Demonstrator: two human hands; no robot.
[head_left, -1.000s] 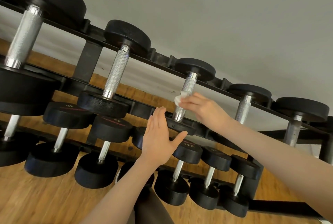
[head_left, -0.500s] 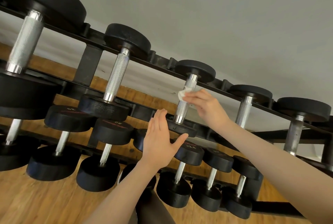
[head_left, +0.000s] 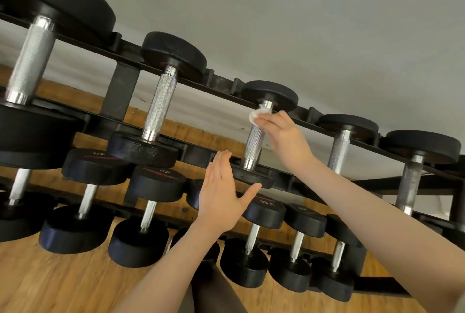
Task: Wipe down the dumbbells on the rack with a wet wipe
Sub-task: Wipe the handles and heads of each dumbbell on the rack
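Observation:
A black dumbbell (head_left: 254,144) with a knurled silver handle lies on the top tier of the black rack (head_left: 120,86). My right hand (head_left: 281,131) grips a small white wet wipe (head_left: 254,114) and presses it against the far end of that handle, just below the rear weight head. My left hand (head_left: 221,192) is flat with straight fingers against the near weight head of the same dumbbell, thumb spread beneath it.
More black dumbbells sit on the top tier to the left (head_left: 158,109) and right (head_left: 339,151). Lower tiers carry several smaller dumbbells (head_left: 148,214). Below lies a wooden floor (head_left: 50,282), behind a grey wall (head_left: 302,23).
My right hand has slid the wipe up the handle from its middle to the far end. My left hand has stayed against the near weight head.

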